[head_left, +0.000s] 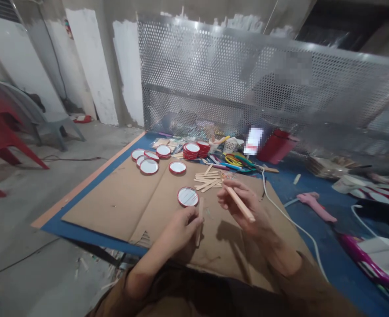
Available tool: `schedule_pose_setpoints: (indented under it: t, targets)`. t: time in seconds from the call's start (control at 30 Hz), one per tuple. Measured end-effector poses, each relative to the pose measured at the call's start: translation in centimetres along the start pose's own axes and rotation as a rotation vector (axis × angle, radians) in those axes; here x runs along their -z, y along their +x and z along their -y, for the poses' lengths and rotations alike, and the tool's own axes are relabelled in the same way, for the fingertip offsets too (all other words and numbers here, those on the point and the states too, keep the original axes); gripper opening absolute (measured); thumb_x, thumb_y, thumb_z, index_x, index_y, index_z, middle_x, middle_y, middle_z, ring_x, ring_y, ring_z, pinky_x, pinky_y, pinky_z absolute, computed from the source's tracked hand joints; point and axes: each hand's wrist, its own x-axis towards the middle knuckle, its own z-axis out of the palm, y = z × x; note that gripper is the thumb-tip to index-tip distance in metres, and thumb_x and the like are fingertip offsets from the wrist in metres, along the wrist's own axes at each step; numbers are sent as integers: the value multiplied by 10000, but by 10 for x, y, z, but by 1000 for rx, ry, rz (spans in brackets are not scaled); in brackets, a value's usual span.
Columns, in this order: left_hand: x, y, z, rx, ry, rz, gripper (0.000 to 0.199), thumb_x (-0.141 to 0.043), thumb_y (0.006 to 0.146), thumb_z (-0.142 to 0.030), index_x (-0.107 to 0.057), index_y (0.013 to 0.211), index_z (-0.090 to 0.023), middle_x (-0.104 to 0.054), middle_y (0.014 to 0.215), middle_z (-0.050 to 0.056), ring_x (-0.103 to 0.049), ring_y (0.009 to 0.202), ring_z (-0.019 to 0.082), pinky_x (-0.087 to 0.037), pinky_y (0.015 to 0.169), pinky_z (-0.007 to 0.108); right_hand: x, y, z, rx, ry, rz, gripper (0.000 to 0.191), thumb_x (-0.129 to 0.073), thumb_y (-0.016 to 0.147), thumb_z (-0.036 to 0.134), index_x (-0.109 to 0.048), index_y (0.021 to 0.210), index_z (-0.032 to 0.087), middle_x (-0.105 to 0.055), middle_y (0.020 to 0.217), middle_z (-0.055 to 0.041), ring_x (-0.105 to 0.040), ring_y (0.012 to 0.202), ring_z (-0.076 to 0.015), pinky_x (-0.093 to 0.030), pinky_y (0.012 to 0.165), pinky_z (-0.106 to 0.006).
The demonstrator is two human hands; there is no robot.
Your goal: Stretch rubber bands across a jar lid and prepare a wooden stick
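My left hand [183,226] is closed on a flat wooden stick [199,236], thumb pressed along it, over the cardboard [108,207] in front of me. My right hand [247,204] has its fingers wrapped round a thicker pale wooden piece [240,204], held slantwise above the cardboard. Just beyond my left fingers lies a red-rimmed lid [188,197], white face up, with faint lines across it. A loose pile of sticks [207,179] sits to its right, further off. More lids [149,166] overlap at the cardboard's far left, near two stacks of lids [192,152]. Behind them, a clear packet [168,144] seems to have pale sticks in it. A red box [278,146] stands by the mesh panel [207,70]; I can't see inside it.
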Motion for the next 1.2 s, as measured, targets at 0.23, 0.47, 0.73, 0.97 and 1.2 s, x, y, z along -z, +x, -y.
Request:
schedule_pose_setpoints:
  t: [0.23, 0.47, 0.73, 0.97, 1.2]
  targets:
    - [0, 1, 1, 10, 36, 39, 220, -469, 850, -326, -408, 665, -224, -489, 623, -38, -480, 623, 143, -371, 587, 241, -4, -23, 2, 200, 135, 53, 451, -850, 648, 426, -584, 995, 314, -676, 917, 3, -651, 723, -162, -509, 590, -268]
    - [0, 1, -3, 31, 82, 55, 226, -471, 843, -338, -395, 659, -229, -461, 603, -52, -452, 599, 139, -343, 595, 246, -12, -34, -10, 283, -131, 24, 390, -703, 838, 285, -512, 1173, 339, -655, 898, 24, -666, 663, -135, -488, 512, -235]
    - [10, 0, -10, -115, -46, 209, 240, -537, 831, -288, -478, 613, -207, -590, 802, 39, -548, 876, 204, -412, 815, 293, -32, -18, -34, 49, 91, -137, 316, -651, 843, 441, -495, 1055, 265, -718, 1014, -24, -639, 989, -181, -515, 780, -304]
    - [10, -1, -6, 51, -120, 265, 187, -582, 790, -306, -615, 671, -167, -569, 648, -3, -512, 664, 149, -391, 653, 253, -47, -6, -47, -49, 128, -146, 363, -687, 793, 477, -522, 1005, 233, -674, 973, -14, -616, 823, -153, -481, 678, -254]
    - [7, 0, 2, 131, -126, 133, 187, -580, 771, -335, -576, 672, -176, -504, 593, -48, -453, 577, 111, -352, 568, 228, -7, -23, 23, 437, -46, -476, 193, -659, 817, 297, -594, 994, 256, -634, 993, -31, -605, 890, -169, -482, 733, -307]
